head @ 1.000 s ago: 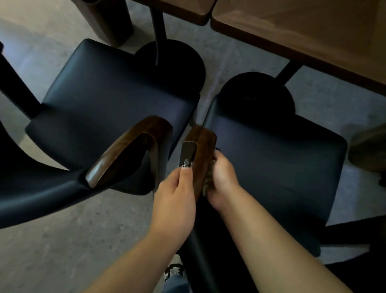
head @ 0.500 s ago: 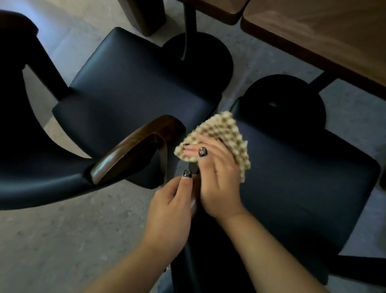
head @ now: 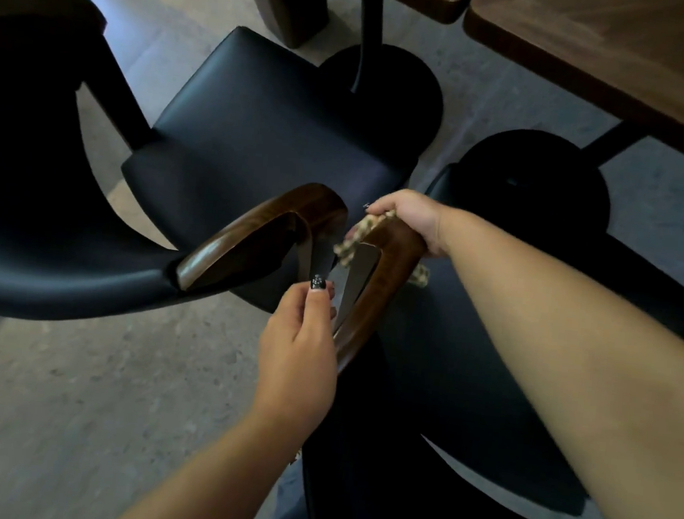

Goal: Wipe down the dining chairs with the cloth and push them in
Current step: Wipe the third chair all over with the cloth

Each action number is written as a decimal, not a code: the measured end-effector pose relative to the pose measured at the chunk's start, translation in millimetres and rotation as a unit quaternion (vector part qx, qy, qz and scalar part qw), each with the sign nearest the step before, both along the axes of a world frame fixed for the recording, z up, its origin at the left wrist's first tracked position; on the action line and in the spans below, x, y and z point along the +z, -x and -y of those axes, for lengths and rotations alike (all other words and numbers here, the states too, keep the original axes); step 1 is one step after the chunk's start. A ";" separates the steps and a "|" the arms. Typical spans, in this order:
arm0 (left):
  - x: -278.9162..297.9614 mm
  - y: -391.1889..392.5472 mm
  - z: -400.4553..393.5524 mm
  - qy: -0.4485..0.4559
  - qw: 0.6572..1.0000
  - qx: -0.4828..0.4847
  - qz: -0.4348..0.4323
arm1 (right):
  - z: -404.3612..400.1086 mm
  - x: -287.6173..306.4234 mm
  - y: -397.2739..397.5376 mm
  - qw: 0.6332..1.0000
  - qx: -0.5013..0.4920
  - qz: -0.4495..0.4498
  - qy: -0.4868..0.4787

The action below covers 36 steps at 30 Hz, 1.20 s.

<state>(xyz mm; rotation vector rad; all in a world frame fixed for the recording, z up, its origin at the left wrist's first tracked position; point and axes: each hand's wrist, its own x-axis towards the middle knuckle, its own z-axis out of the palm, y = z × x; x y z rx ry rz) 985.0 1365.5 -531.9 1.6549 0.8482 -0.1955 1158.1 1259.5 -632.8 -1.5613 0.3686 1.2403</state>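
The right hand [head: 408, 219], half a second ago laid flat on the beige checked cloth [head: 365, 230], now curls around it over the far end of the right chair's brown wooden armrest [head: 389, 271], so wiping continues, while the left hand [head: 300, 338] grips the near part.

no readable text, label, brand, number or sign shows anywhere in this view.
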 end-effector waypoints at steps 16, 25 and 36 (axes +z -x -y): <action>-12.5 11.2 -5.0 0.001 0.982 0.167 0.086 | -12.3 88.3 46.3 0.549 0.609 0.570 0.052; -16.5 33.6 -22.0 0.112 0.971 0.204 0.061 | -87.0 121.0 79.4 0.487 0.781 0.272 0.282; -14.8 91.7 -106.0 0.143 0.984 0.092 0.047 | -121.7 150.3 139.9 0.526 0.747 0.228 0.336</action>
